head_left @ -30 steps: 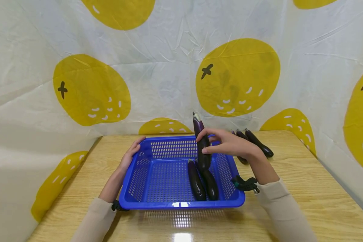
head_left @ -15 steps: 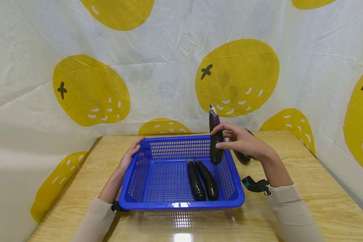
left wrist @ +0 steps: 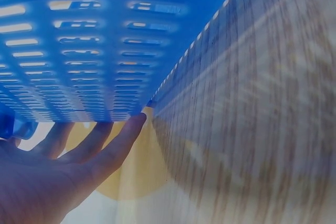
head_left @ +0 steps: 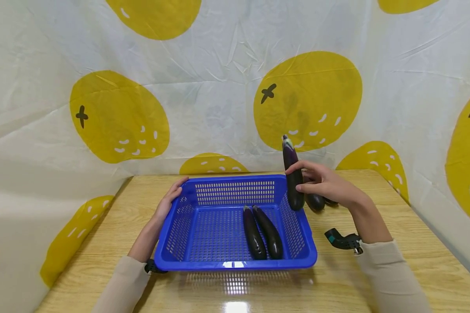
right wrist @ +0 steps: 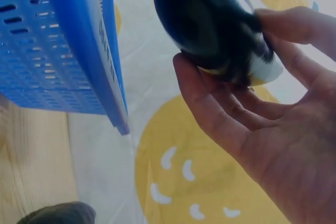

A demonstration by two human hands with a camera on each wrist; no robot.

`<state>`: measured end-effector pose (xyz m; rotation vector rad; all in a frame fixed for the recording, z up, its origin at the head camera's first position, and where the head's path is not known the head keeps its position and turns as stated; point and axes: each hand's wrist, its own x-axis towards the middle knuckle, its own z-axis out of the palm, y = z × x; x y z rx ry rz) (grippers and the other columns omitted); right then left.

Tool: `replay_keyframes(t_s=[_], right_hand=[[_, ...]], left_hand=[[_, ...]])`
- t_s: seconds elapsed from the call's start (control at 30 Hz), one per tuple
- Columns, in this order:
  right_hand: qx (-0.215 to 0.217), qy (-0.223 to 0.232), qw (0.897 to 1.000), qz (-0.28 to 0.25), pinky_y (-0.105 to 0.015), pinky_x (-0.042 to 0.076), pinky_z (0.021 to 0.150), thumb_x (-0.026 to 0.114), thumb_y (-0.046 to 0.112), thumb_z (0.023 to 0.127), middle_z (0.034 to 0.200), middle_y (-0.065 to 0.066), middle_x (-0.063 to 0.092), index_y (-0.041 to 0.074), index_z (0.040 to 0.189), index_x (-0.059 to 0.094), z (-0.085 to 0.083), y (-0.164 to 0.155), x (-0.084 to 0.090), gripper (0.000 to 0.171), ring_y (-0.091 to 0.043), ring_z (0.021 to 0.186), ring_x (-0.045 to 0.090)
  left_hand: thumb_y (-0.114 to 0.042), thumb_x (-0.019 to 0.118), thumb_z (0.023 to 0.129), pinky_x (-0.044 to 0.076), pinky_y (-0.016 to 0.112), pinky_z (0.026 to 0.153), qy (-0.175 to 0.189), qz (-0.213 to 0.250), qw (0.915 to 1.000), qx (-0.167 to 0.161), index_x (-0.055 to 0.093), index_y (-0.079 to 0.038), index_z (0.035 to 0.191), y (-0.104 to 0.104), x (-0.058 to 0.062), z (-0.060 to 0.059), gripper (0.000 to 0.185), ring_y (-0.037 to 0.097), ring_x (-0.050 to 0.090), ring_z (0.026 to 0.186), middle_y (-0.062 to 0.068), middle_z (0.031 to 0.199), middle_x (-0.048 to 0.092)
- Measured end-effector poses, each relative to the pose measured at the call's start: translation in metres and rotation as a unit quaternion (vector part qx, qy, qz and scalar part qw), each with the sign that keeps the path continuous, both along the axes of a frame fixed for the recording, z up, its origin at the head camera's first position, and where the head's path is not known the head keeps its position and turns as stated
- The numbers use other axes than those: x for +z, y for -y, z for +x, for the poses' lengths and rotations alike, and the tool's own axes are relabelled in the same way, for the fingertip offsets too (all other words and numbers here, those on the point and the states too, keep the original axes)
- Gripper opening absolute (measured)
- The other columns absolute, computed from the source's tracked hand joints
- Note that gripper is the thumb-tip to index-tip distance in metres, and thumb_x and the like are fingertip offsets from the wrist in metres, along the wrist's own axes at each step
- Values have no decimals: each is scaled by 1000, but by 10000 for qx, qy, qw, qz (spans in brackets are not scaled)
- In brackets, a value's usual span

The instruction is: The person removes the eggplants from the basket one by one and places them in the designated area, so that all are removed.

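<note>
In the head view, a blue plastic basket (head_left: 235, 265) stands on the table. Two dark purple eggplants lie side by side inside it, a left eggplant (head_left: 254, 237) and a right eggplant (head_left: 272, 237). My right hand (head_left: 323, 182) grips another eggplant (head_left: 292, 174) between thumb and fingers. That one is upright, stem end up, over the basket's right rim; its rounded bottom fills the top of the right wrist view. My left hand (head_left: 168, 200) holds the basket's left rim near the back corner. Its fingers (left wrist: 113, 153) lie along the outer wall in the left wrist view.
More eggplants (head_left: 315, 202) lie on the wooden table (head_left: 391, 243) right of the basket, partly hidden behind my right hand. A white cloth (head_left: 211, 117) printed with yellow fruit hangs behind and along the sides of the table. Each wrist wears a black strap.
My right hand has moved right with its eggplant, from above the two in the basket to the right rim, lifting it off them. The left hand and basket have stayed put.
</note>
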<state>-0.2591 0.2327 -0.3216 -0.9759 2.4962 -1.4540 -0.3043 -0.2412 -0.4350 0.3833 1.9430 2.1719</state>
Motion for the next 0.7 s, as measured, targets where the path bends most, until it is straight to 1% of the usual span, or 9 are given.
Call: replay_keyframes(t_s=[0.1, 0.17, 0.23, 0.33, 0.43, 0.5, 0.53, 0.6, 0.7], right_hand=[[-33, -11, 10000, -38, -31, 57, 91, 62, 9, 102, 134, -10, 59, 12, 136, 58, -2, -5, -1, 35, -19, 113, 68], [-28, -33, 10000, -82, -30, 57, 89, 62, 8, 102, 134, -16, 59, 10, 137, 58, -3, -7, -2, 35, -18, 110, 69], [-13, -38, 9999, -159, -30, 57, 88, 61, 6, 102, 137, -20, 55, 7, 137, 57, -4, -9, -3, 36, -18, 110, 69], [-34, -32, 9998, -187, -29, 57, 90, 61, 6, 102, 145, -24, 47, 3, 139, 55, -5, -14, -4, 37, -21, 117, 68], [-103, -37, 9998, -151, -27, 56, 93, 61, 6, 102, 153, -22, 42, 2, 140, 55, -6, -19, -5, 39, -32, 129, 63], [-105, -78, 9998, -145, -27, 57, 94, 61, 6, 102, 154, -23, 41, 2, 141, 55, -7, -22, -5, 39, -38, 131, 60], [-116, -65, 9998, -165, -27, 57, 94, 61, 6, 102, 155, -23, 40, 2, 141, 55, -7, -22, -5, 40, -39, 132, 59], [-139, -71, 9996, -217, -28, 57, 93, 60, 6, 102, 156, -23, 39, 1, 142, 55, -7, -23, -5, 40, -33, 130, 62], [-288, 0, 9990, -345, -28, 58, 90, 61, 7, 102, 154, -21, 41, 3, 143, 54, -7, -23, -5, 42, -18, 122, 65]], left_hand=[[-28, 26, 114, 47, 22, 102, -24, -29, 10000, 43, 15, -15, 167, -1, 1, 0, 55, 7, 50, 128, 11, 165, 26], [-28, 26, 114, 47, 21, 102, -30, -25, 10000, 71, 16, -14, 167, -1, 1, 0, 55, 6, 51, 127, 10, 163, 28], [-27, 26, 114, 47, 21, 102, -18, -16, 10000, 97, 16, -15, 166, -1, 1, 0, 55, 5, 51, 126, 8, 162, 29], [-26, 26, 114, 47, 21, 102, -38, -12, 9999, 99, 15, -14, 166, -2, 1, 0, 55, 5, 51, 126, 7, 161, 30], [-26, 27, 114, 47, 22, 101, -49, -5, 10000, 78, 15, -13, 166, -2, 1, 0, 55, 5, 52, 126, 7, 160, 31], [-27, 27, 114, 48, 22, 101, -34, 11, 10000, 56, 15, -14, 166, -2, 0, 0, 55, 6, 53, 125, 6, 160, 32], [-27, 27, 114, 49, 23, 100, -32, 11, 10000, 46, 15, -14, 166, -2, 0, 0, 55, 6, 53, 125, 7, 160, 32], [-28, 27, 114, 50, 24, 100, -29, 15, 10000, 42, 16, -14, 166, -1, 0, 0, 55, 7, 54, 126, 8, 160, 32], [-28, 27, 115, 51, 25, 100, -56, 8, 10000, 28, 15, -14, 166, 0, 0, 1, 55, 8, 54, 127, 10, 161, 30]])
